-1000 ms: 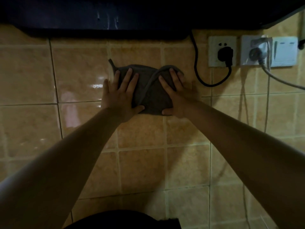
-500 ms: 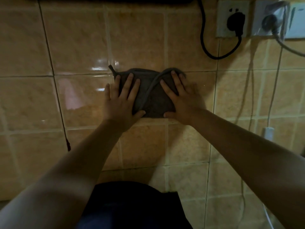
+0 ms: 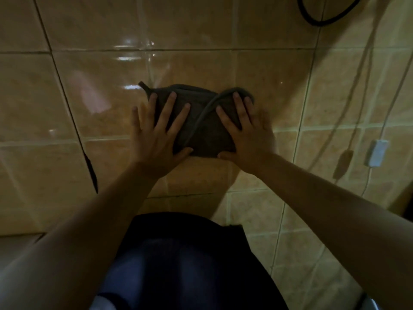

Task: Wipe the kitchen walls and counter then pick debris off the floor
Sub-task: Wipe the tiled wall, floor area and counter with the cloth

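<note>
A dark grey folded cloth (image 3: 202, 128) lies flat against the glossy tan tiled wall (image 3: 223, 30). My left hand (image 3: 156, 135) presses on the cloth's left half with straight, spread fingers. My right hand (image 3: 245, 130) presses on its right half the same way, thumb under the lower edge. A small loop sticks out at the cloth's upper left corner. Both forearms reach up from the bottom corners of the view.
A black cable (image 3: 321, 19) loops at the top right. A thin white cord with a small white inline switch (image 3: 376, 153) hangs down the wall at the right. A dark cord end (image 3: 91, 171) hangs at the left. My dark clothing (image 3: 183, 260) fills the bottom centre.
Both hands have slid the cloth down the wall, from just under the dark hood and sockets to the lower tiles. The sockets have left the view at the top.
</note>
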Demonstrator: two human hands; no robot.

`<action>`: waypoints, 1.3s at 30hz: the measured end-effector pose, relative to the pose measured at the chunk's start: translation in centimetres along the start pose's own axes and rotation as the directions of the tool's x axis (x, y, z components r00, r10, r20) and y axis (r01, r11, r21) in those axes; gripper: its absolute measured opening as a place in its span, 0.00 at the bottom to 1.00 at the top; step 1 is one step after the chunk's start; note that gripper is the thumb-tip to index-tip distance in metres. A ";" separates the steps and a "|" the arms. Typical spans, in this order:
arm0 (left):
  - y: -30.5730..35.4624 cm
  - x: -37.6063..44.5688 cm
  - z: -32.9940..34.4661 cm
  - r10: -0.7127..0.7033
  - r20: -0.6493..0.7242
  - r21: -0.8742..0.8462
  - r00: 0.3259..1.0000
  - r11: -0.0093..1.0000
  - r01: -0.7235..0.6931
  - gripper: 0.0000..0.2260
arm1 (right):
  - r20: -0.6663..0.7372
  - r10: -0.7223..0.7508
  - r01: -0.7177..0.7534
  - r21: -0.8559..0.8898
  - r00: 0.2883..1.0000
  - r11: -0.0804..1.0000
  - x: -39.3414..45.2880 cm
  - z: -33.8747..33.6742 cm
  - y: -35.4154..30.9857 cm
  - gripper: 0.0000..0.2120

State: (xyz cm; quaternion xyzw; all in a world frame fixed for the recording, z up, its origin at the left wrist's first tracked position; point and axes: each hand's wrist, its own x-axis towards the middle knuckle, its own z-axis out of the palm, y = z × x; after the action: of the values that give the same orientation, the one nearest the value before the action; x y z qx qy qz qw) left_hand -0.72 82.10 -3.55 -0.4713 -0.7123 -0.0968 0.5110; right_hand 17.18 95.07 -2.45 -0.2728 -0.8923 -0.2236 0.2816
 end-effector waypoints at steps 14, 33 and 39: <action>0.0 -4.7 2.5 0.090 0.030 0.057 0.996 0.994 -0.091 0.40 | 0.116 0.007 -0.011 0.037 0.993 0.999 -3.4 3.7 -2.3 0.41; -0.8 -6.2 4.5 0.206 -0.080 0.013 0.975 0.978 -0.206 0.37 | 0.132 0.069 -0.085 0.114 0.989 0.990 -5.6 6.1 -4.6 0.45; 0.5 -5.2 4.1 0.220 -0.040 0.018 0.975 0.975 -0.219 0.40 | 0.116 0.126 -0.137 0.095 0.985 0.986 -6.0 6.2 -3.5 0.48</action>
State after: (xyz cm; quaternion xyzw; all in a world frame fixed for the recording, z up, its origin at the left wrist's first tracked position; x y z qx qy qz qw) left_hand -2.75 81.94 -9.88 -0.5415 -0.6458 -0.0445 0.5365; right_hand 16.82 93.70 -11.67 -0.3284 -0.8968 -0.1430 0.2598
